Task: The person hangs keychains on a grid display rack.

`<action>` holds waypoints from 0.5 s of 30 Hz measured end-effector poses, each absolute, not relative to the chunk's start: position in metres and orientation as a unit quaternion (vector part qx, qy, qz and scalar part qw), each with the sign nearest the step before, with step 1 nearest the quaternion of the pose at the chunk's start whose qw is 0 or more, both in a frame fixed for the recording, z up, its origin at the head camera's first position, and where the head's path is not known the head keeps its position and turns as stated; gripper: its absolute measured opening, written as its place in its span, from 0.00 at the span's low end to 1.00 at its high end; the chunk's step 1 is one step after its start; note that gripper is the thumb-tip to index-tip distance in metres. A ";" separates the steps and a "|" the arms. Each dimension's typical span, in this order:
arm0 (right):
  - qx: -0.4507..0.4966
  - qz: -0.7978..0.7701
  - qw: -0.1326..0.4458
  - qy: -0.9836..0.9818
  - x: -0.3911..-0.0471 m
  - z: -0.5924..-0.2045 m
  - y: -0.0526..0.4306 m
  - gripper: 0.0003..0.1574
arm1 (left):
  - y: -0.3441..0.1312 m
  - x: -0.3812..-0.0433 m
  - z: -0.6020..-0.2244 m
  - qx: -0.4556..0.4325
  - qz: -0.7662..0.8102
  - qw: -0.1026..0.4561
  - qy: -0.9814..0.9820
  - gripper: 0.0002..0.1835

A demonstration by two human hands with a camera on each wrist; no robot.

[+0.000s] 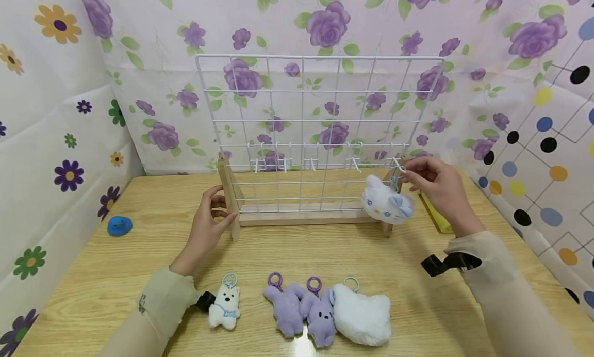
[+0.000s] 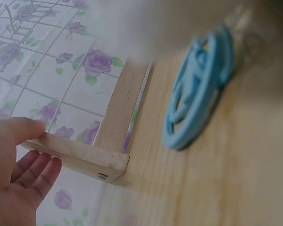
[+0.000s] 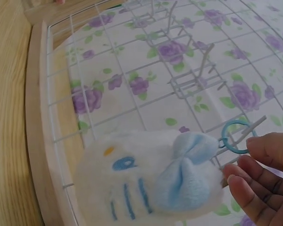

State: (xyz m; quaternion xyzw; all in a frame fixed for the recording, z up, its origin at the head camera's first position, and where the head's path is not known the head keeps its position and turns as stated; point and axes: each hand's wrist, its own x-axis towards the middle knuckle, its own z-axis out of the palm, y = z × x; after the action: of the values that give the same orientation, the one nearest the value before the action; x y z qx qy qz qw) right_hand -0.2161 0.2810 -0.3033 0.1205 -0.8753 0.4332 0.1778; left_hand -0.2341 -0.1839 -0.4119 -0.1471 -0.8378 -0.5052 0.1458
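At the rack's right end, my right hand (image 1: pixel 436 187) pinches the light blue ring (image 3: pixel 236 122) of a white plush cat-head keychain (image 1: pixel 386 201) with a pale blue bow. A white hook (image 3: pixel 257 122) runs through the ring in the right wrist view, its tip poking out past it. The plush hangs below the fingers, in front of the white wire grid rack (image 1: pixel 302 107). My left hand (image 1: pixel 206 228) grips the rack's left wooden leg (image 1: pixel 227 187), thumb on one side and fingers on the other.
Several white hooks hang along the grid. In front lie a white bear keychain (image 1: pixel 225 308), two purple plush keychains (image 1: pixel 286 310) and a white plush keychain (image 1: pixel 362 315). A blue toy (image 1: pixel 119 226) sits at left. Something yellow (image 1: pixel 435 212) lies behind the right forearm.
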 end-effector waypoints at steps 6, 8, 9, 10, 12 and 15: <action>0.119 0.462 0.192 -0.858 -0.209 -0.298 0.286 0.15 | -0.183 -0.234 -0.412 -0.149 -0.507 0.146 -0.837 0.39; 0.116 0.473 0.199 -0.850 -0.206 -0.295 0.286 0.14 | -0.184 -0.233 -0.412 -0.150 -0.508 0.148 -0.835 0.38; 0.117 0.475 0.205 -0.848 -0.204 -0.293 0.286 0.13 | -0.184 -0.233 -0.412 -0.151 -0.508 0.149 -0.835 0.38; 0.119 0.478 0.211 -0.845 -0.202 -0.292 0.286 0.13 | -0.184 -0.233 -0.412 -0.151 -0.508 0.150 -0.835 0.38; 0.119 0.481 0.221 -0.840 -0.199 -0.289 0.286 0.13 | -0.184 -0.233 -0.411 -0.152 -0.508 0.152 -0.834 0.38; 0.120 0.484 0.231 -0.836 -0.193 -0.286 0.286 0.13 | -0.185 -0.233 -0.412 -0.153 -0.507 0.153 -0.834 0.37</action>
State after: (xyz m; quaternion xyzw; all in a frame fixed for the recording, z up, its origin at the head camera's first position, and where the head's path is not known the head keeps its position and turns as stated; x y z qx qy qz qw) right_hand -0.1926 0.2865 -0.2858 0.1198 -0.8356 0.4839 0.2308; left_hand -0.2327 -0.1846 -0.4117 -0.1527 -0.8344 -0.5069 0.1532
